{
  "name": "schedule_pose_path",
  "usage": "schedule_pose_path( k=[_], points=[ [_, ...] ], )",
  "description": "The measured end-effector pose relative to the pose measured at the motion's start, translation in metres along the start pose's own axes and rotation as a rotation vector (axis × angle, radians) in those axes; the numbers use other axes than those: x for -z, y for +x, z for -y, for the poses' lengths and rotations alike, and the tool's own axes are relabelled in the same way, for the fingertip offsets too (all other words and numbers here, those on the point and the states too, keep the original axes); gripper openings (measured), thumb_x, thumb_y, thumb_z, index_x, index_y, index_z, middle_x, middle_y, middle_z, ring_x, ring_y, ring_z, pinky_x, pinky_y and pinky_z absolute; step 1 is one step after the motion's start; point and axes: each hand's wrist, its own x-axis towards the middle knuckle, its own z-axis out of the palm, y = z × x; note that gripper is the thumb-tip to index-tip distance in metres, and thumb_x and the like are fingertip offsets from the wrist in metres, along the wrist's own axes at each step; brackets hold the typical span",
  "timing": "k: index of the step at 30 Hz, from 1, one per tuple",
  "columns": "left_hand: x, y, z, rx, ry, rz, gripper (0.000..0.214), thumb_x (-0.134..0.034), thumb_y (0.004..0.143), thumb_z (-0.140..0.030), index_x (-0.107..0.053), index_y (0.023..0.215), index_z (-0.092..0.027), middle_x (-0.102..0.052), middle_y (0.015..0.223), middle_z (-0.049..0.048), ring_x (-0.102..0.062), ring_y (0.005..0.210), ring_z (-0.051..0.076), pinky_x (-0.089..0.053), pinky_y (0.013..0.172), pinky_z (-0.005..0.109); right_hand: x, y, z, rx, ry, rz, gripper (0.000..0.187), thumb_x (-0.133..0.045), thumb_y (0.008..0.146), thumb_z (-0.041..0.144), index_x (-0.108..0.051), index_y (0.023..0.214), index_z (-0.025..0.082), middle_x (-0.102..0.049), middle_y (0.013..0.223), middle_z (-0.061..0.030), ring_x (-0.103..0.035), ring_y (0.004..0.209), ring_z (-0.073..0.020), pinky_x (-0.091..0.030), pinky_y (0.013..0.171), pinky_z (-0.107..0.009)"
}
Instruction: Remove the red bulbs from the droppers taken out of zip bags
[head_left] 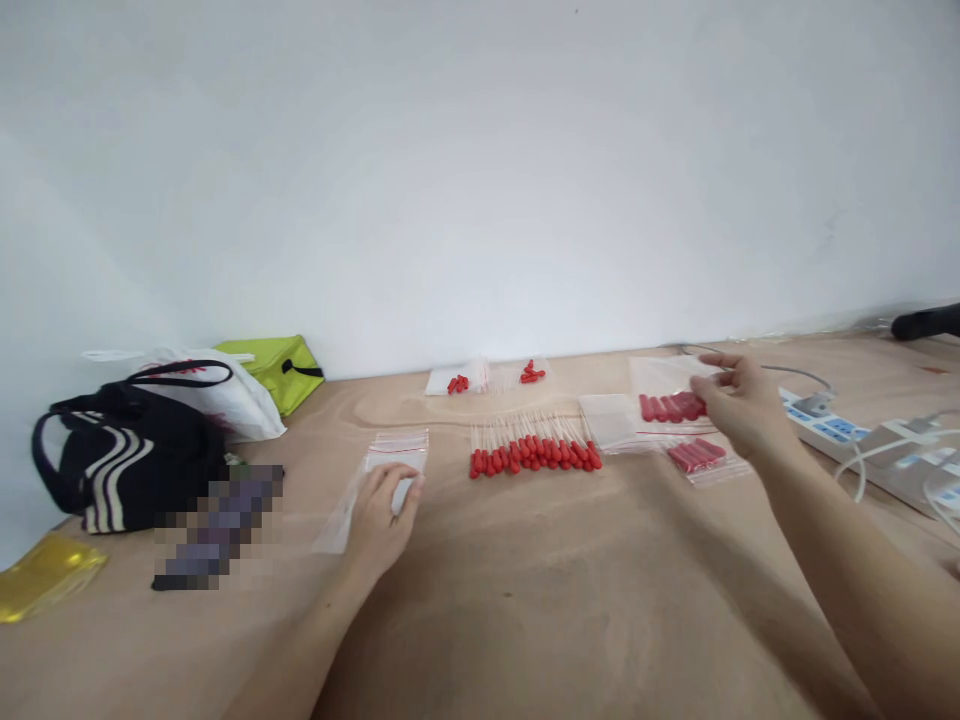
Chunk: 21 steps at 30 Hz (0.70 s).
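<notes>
Forearms (855, 560): left hand (384, 510), seven o'clock, spread on clear bag (399, 451), best kept flat; right hand (739, 402), three o'clock, at filled bag (664, 392), pinch unclear.

On your left is a thin, clear bag (399, 449) with a red line near its top, partly covered. In front of you, lots of red-tipped sticks (536, 453) lie bunched side by side, fat red ends toward you and thin pale ends away. On your right, a see-through packet (660, 404) shows a neat row of fat red ends inside.
</notes>
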Motion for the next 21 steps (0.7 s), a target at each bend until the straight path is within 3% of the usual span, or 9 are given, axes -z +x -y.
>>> schedule_pose_path(
  k=[2,4,5,8,10,13,15,18,21],
  points=[
    [-0.008,-0.009,-0.018,0.077,-0.313,0.273,0.033,-0.042,0.078,-0.046,-0.055,0.073,-0.017,-0.058,0.071,0.0036,-0.056,0.071,0.018,-0.045,0.069,0.032,-0.022,-0.031,0.028,-0.120,0.343,0.025,0.042,-0.052,0.070,0.042,-0.049,0.105,0.020,-0.051,0.069,-0.0012,-0.050,0.052,-0.0138,-0.041,0.048,-0.028],
    [-0.018,-0.020,-0.037,0.161,-0.619,0.584,0.034,-0.052,0.072,-0.050,-0.054,0.077,-0.016,-0.057,0.070,0.0014,-0.053,0.060,0.013,-0.045,0.059,0.027,-0.049,-0.069,0.052,-0.217,0.595,0.114,0.040,-0.058,0.064,0.045,-0.051,0.094,0.019,-0.048,0.061,0.0031,-0.044,0.046,-0.0097,-0.036,0.044,-0.023],
    [-0.022,-0.026,-0.046,0.201,-0.763,0.667,0.038,-0.057,0.069,-0.050,-0.055,0.085,-0.016,-0.059,0.077,0.0027,-0.054,0.061,0.012,-0.045,0.060,0.027,-0.061,-0.089,0.062,-0.243,0.682,0.177,0.040,-0.060,0.062,0.046,-0.052,0.090,0.018,-0.048,0.060,0.0038,-0.043,0.045,-0.0087,-0.036,0.044,-0.022],
    [-0.033,-0.040,-0.066,0.278,-1.106,0.779,0.052,-0.065,0.065,-0.048,-0.051,0.105,-0.018,-0.059,0.093,0.0059,-0.058,0.078,0.015,-0.045,0.074,0.030,-0.090,-0.140,0.076,-0.263,0.795,0.290,0.038,-0.063,0.059,0.048,-0.051,0.077,0.017,-0.046,0.056,0.0053,-0.038,0.043,-0.0066,-0.032,0.043,-0.020],
    [-0.036,-0.043,-0.071,0.321,-1.220,0.801,0.049,-0.065,0.067,-0.045,-0.052,0.107,-0.019,-0.059,0.097,0.0066,-0.057,0.087,0.017,-0.044,0.080,0.031,-0.100,-0.161,0.076,-0.280,0.808,0.359,0.035,-0.063,0.060,0.047,-0.050,0.074,0.017,-0.045,0.056,0.0054,-0.038,0.044,-0.0067,-0.032,0.043,-0.020],
    [-0.034,-0.043,-0.069,0.391,-1.221,0.832,0.043,-0.067,0.067,-0.036,-0.056,0.103,-0.018,-0.061,0.096,0.0070,-0.057,0.086,0.016,-0.045,0.076,0.029,-0.102,-0.175,0.067,-0.220,0.743,0.446,0.028,-0.062,0.062,0.040,-0.049,0.075,0.018,-0.042,0.058,0.0055,-0.042,0.048,-0.0080,-0.036,0.046,-0.021],
    [-0.030,-0.040,-0.067,0.394,-1.173,0.875,0.043,-0.069,0.065,-0.031,-0.057,0.104,-0.017,-0.062,0.089,0.0056,-0.058,0.077,0.014,-0.046,0.066,0.024,-0.097,-0.175,0.060,-0.101,0.594,0.490,0.021,-0.058,0.066,0.034,-0.050,0.077,0.018,-0.041,0.058,0.0056,-0.042,0.049,-0.0086,-0.036,0.047,-0.021],
    [-0.027,-0.033,-0.068,0.316,-1.035,1.006,0.038,-0.065,0.067,-0.026,-0.060,0.103,-0.016,-0.063,0.075,0.0017,-0.055,0.060,0.009,-0.042,0.057,0.020,-0.085,-0.168,0.054,0.170,0.311,0.430,0.015,-0.055,0.072,0.029,-0.054,0.082,0.019,-0.045,0.066,0.0016,-0.043,0.054,-0.0101,-0.037,0.049,-0.022],
    [-0.035,-0.021,-0.072,0.197,-0.859,1.047,0.033,-0.062,0.068,-0.023,-0.063,0.100,-0.013,-0.064,0.073,0.0014,-0.055,0.062,0.010,-0.042,0.061,0.022,-0.077,-0.157,0.053,0.396,0.196,0.361,0.012,-0.053,0.075,0.029,-0.056,0.082,0.019,-0.047,0.076,-0.0025,-0.046,0.064,-0.0131,-0.040,0.055,-0.025]
  ],
)
